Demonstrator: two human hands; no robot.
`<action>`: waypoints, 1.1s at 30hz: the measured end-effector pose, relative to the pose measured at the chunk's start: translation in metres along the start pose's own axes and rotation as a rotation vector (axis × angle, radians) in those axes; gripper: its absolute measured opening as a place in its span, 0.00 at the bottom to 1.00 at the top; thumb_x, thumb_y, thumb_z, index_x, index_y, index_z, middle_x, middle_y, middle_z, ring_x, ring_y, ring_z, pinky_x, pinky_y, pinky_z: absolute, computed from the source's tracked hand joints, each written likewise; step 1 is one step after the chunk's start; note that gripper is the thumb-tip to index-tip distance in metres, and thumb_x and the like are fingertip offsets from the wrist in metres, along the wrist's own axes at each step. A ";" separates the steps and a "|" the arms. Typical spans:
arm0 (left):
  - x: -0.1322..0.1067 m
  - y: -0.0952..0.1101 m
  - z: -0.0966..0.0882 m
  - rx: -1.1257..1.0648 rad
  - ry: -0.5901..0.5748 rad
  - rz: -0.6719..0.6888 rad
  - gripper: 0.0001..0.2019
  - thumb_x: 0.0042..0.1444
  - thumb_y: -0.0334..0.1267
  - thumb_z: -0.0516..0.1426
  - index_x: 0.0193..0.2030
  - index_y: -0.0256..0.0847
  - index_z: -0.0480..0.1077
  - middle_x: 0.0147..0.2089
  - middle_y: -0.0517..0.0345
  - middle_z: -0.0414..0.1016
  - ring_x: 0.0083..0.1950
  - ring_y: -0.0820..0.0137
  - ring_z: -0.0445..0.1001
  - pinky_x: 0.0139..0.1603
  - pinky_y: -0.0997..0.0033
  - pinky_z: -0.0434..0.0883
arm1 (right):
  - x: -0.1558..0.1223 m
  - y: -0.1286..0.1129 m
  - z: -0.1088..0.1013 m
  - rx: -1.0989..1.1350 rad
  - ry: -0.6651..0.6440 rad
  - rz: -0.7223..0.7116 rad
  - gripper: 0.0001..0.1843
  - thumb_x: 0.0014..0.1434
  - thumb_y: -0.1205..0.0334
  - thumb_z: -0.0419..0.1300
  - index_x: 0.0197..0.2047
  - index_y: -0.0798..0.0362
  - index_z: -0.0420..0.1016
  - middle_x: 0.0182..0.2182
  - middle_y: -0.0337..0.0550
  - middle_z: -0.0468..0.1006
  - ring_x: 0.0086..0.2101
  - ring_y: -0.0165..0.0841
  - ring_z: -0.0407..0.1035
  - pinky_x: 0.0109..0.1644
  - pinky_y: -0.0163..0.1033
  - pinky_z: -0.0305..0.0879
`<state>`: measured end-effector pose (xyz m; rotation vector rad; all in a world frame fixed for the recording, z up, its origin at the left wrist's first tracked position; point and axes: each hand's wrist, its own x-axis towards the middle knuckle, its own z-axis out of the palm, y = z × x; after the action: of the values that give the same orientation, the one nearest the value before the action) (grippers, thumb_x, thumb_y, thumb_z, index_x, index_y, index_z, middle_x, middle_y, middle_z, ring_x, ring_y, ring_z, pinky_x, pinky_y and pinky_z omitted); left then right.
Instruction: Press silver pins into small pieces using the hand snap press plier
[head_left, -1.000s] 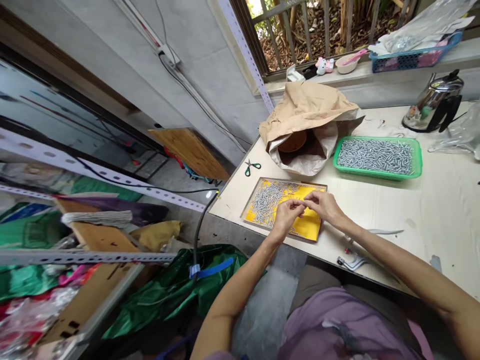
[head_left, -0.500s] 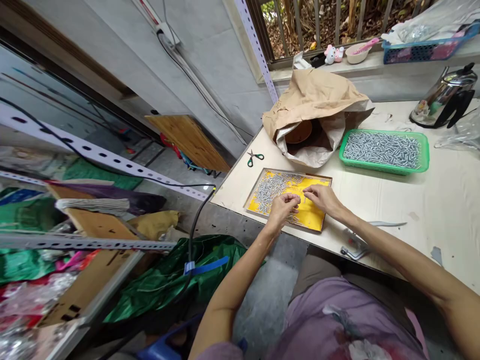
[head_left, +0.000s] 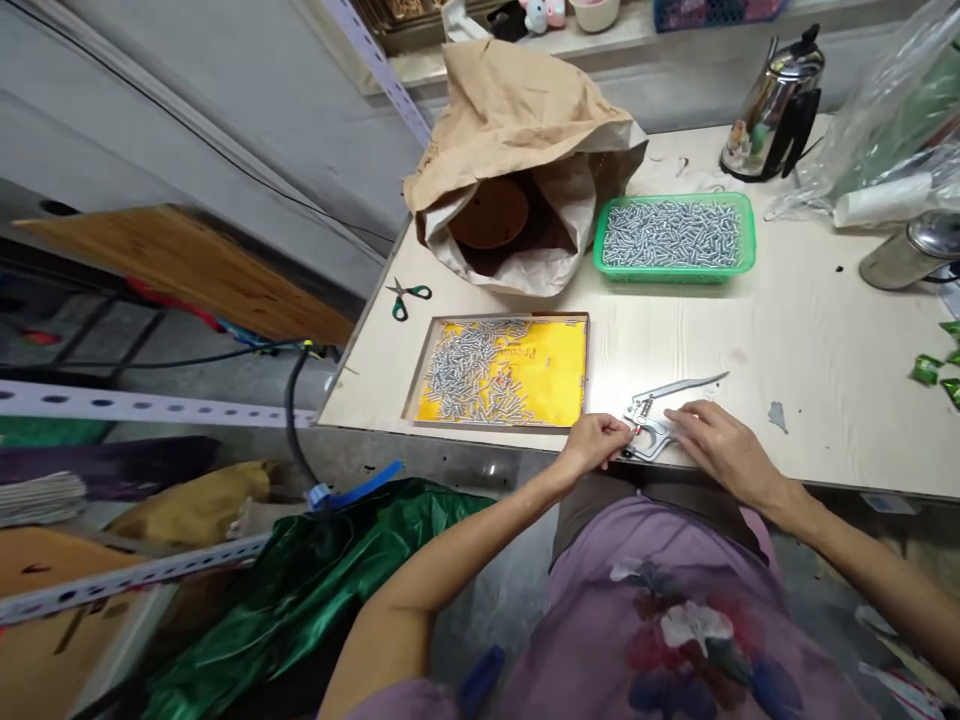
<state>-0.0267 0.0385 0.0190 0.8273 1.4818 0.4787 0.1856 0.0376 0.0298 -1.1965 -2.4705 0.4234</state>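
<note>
My left hand point(head_left: 598, 443) is closed in a pinch right at the jaw end of the metal hand pliers point(head_left: 651, 438); what its fingertips hold is too small to make out. From the other side, the fingers of my right hand point(head_left: 724, 453) curl onto the pliers' lower handle, partly covering it. The upper handle stands spread away, with a spring between the two. To the left, a shallow tray point(head_left: 587, 370) lined with yellow holds a pile of small silver metal pins point(head_left: 465, 372), heaped mostly on its left side.
Behind sit a green plastic basket point(head_left: 675, 275) full of similar pins and an open brown paper bag point(head_left: 525, 110). Scissors point(head_left: 406, 296) lie left of the tray. A kettle point(head_left: 776, 105), a metal cup point(head_left: 907, 250) and clear plastic point(head_left: 862, 130) stand rightward. The table's front edge is close.
Both hands have left the tray and moved right to the pliers near the table edge. My right hand has come onto the pliers' handle. The view has turned rightward.
</note>
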 end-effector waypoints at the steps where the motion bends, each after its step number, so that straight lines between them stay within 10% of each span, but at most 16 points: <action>1: 0.003 0.001 0.001 0.018 -0.004 -0.021 0.05 0.51 0.28 0.60 0.25 0.34 0.71 0.13 0.70 0.61 0.13 0.82 0.57 0.12 0.84 0.53 | -0.010 0.002 0.003 -0.041 0.011 0.010 0.17 0.68 0.62 0.47 0.52 0.54 0.73 0.41 0.52 0.76 0.40 0.39 0.71 0.42 0.43 0.70; 15: 0.013 0.017 0.008 0.238 -0.067 -0.221 0.10 0.57 0.29 0.59 0.24 0.34 0.68 0.13 0.70 0.63 0.12 0.84 0.59 0.13 0.84 0.53 | -0.011 0.034 0.024 -0.222 0.071 -0.040 0.15 0.68 0.66 0.50 0.33 0.55 0.74 0.29 0.45 0.73 0.32 0.34 0.64 0.36 0.38 0.57; 27: 0.008 0.021 0.014 0.164 -0.052 -0.314 0.09 0.57 0.29 0.60 0.26 0.33 0.68 0.15 0.69 0.65 0.11 0.83 0.61 0.14 0.84 0.57 | -0.006 0.042 0.018 -0.177 -0.047 0.000 0.10 0.66 0.60 0.54 0.42 0.54 0.75 0.41 0.52 0.76 0.40 0.38 0.67 0.40 0.41 0.61; 33: 0.008 0.020 0.014 0.145 -0.035 -0.301 0.07 0.58 0.28 0.60 0.28 0.33 0.69 0.15 0.70 0.65 0.11 0.83 0.60 0.13 0.84 0.56 | 0.022 0.073 0.009 -0.199 -0.214 -0.067 0.52 0.50 0.35 0.64 0.68 0.57 0.53 0.67 0.63 0.54 0.65 0.57 0.46 0.60 0.59 0.53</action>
<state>-0.0085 0.0546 0.0263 0.7048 1.5889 0.1327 0.2188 0.0975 -0.0045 -1.1941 -2.7829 0.3067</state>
